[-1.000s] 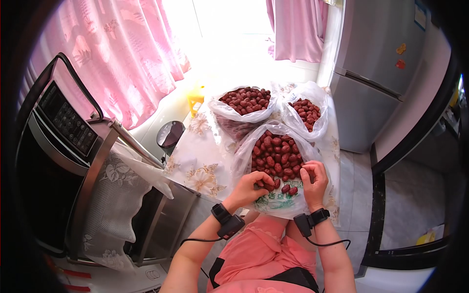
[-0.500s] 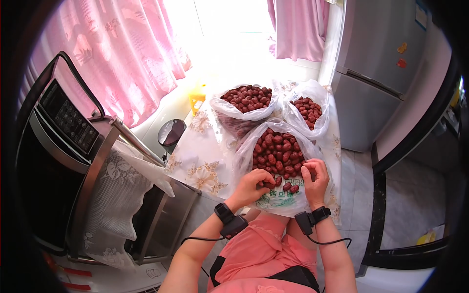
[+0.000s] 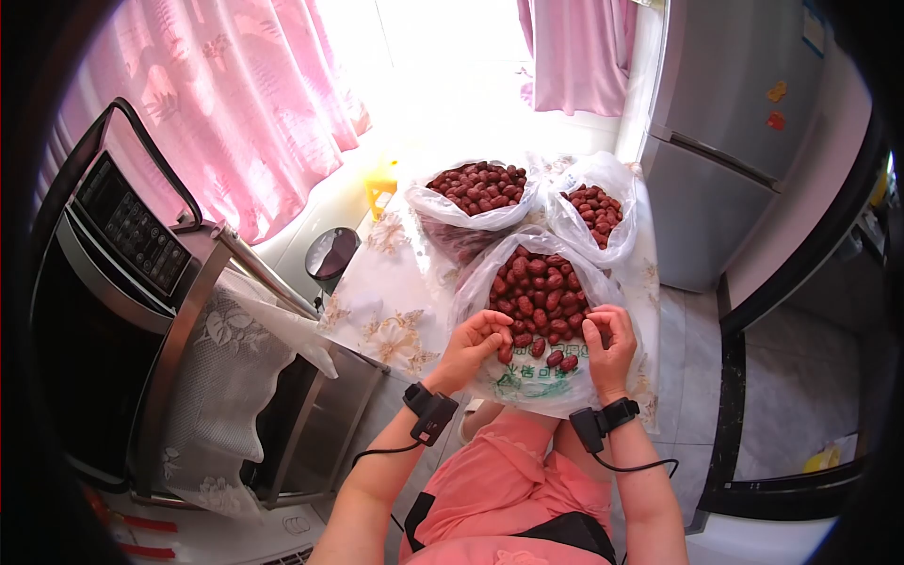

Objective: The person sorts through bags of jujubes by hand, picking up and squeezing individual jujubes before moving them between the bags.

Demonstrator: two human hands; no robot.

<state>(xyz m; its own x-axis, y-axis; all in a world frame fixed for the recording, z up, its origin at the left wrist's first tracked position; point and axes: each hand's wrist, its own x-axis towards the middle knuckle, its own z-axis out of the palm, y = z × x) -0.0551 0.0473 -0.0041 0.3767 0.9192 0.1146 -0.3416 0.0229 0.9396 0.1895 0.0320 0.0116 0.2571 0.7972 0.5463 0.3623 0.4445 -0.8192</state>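
Note:
A white plastic bag [image 3: 541,391] with green print lies open at the near end of the table, full of red dates [image 3: 539,292]. A few dates rest on its front flap. My left hand [image 3: 478,344] is at the bag's left edge, thumb and fingers pinched together beside the dates; what they grip, if anything, is too small to make out. At the right edge, my right hand [image 3: 610,344] has its fingertips pressed together on the rim of the bag. Two more open bags of dates, one at the back left [image 3: 476,188] and a smaller one at the right [image 3: 595,215], stand behind.
A table with a floral cloth [image 3: 386,315] holds the bags. To the left are an oven-like appliance [image 3: 132,226] and a dark round bin [image 3: 331,254]. A grey fridge [image 3: 720,141] stands at the back right, and pink curtains [image 3: 207,104] hang behind.
My left hand has moved up and slightly left, from the dates on the flap to the bag's left edge. My right hand has barely moved.

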